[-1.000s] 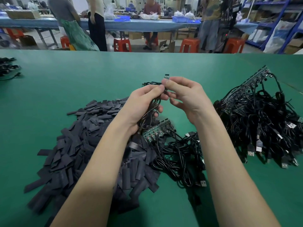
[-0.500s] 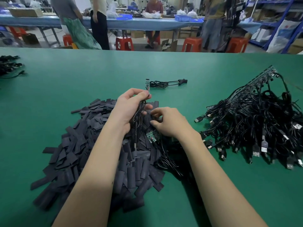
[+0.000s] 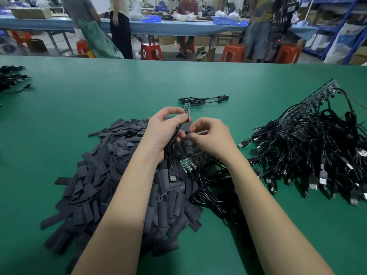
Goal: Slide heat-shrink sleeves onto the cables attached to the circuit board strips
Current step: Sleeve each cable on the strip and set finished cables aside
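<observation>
Head view: my left hand point(image 3: 165, 127) pinches the small board point(image 3: 187, 111) upright over the sleeve pile point(image 3: 111, 175); my right hand point(image 3: 208, 135) nips a limp, featherlight sleeve point(image 3: 187, 128) — best held at its edges.

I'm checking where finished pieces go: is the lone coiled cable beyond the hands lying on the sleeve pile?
No, the lone coiled cable lies on the bare green table, apart from the sleeve pile.
</observation>
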Demonstrator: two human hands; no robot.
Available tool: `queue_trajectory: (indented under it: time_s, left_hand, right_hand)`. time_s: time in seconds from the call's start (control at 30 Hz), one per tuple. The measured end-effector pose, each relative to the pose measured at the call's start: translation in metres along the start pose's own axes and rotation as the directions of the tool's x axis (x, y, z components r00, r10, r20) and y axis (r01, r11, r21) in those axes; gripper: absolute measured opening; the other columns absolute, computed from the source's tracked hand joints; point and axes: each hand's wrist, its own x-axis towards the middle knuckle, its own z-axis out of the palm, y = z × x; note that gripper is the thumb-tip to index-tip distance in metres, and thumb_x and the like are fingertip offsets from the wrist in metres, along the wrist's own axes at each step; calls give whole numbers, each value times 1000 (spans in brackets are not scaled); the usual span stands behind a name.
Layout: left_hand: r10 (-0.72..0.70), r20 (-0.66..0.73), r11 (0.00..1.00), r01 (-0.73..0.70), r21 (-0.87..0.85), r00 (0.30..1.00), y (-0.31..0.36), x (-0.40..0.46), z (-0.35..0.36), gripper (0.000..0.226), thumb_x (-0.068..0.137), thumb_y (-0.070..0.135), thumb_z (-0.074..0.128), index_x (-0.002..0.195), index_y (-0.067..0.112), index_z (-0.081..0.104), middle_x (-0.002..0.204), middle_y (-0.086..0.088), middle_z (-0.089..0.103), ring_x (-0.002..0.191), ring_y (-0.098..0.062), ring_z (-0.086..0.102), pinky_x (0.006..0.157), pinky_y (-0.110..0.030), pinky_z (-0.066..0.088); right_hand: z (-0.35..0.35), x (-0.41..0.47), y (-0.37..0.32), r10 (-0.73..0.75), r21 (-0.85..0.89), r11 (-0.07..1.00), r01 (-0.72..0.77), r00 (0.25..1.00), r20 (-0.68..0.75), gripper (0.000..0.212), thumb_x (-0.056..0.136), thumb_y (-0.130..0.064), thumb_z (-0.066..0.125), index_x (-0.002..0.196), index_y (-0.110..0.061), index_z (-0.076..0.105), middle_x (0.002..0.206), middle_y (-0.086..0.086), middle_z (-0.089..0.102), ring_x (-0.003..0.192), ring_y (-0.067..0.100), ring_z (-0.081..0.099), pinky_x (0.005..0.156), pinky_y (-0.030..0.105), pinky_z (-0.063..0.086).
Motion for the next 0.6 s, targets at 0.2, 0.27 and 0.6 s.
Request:
queue_trajectory:
  time_s: [0.2, 0.27, 0.6]
  left_hand:
    - [10, 47, 999, -11, 35, 999, -3, -2, 7, 6, 91, 16, 73, 92, 21, 72, 76, 6, 75, 43, -9, 48, 41, -17, 38]
    - [19, 84, 999, -23, 49, 996, -4, -3, 11, 5, 91, 14, 73, 92, 19, 73, 74, 7, 73, 42, -9, 47, 41, -17, 37]
    - [-27, 137, 996, 38, -78, 990, 0, -3, 11, 5, 92, 14, 72, 92, 18, 75, 76, 6, 74, 43, -6, 45, 42, -16, 35]
  right_hand:
    - [-26, 2, -8, 204, 701, 703, -122, 978, -34, 12, 90, -3, 65, 86, -14, 61, 85, 6, 66, 64, 15, 66, 57, 21, 53]
    - [-25, 1, -9, 180, 765, 632, -123, 984, 10, 13, 91, -2, 63, 82, -12, 61, 86, 6, 65, 67, 17, 67, 57, 21, 52]
    - [-29, 0, -8, 47, 839, 542, -39, 999, 16, 20, 87, -3, 74, 106, -6, 68, 88, 6, 75, 80, 16, 70, 78, 22, 56]
